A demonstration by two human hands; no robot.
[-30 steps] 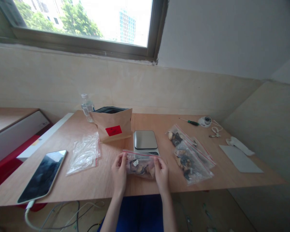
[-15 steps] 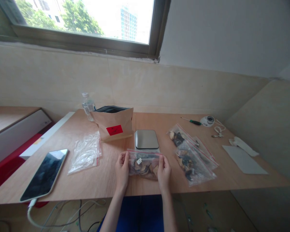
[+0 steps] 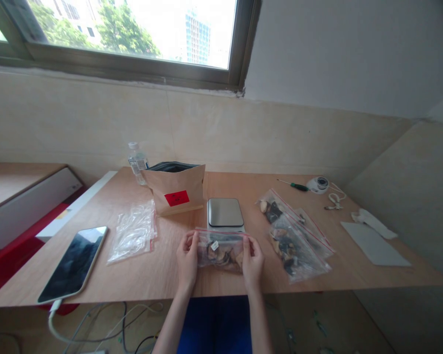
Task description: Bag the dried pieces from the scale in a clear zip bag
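Between my two hands is a clear zip bag (image 3: 223, 258) with a red seal line along its top, brownish dried slices and a small white packet inside. My left hand (image 3: 187, 255) pinches its left upper corner, and my right hand (image 3: 252, 258) grips the right one. Just behind the bag sits a small scale (image 3: 226, 213) with a metal top, its front partly hidden by the bag. A brown paper pouch (image 3: 177, 191) with a red label stands with its mouth open behind my left hand. To the right lie filled zip bags (image 3: 297, 246) holding dark and tan pieces.
On the left are flat clear zip bags (image 3: 135, 233) and a phone (image 3: 74, 264) with a cable plugged in. A water bottle (image 3: 137, 162) stands beside the pouch. Farther right lie a screwdriver (image 3: 299, 187), a white camera (image 3: 318, 185) and a white sheet (image 3: 375, 244).
Both hands still hold the zip bag in nearly the same place. The view has shifted slightly, so things on the left appear a little farther right.
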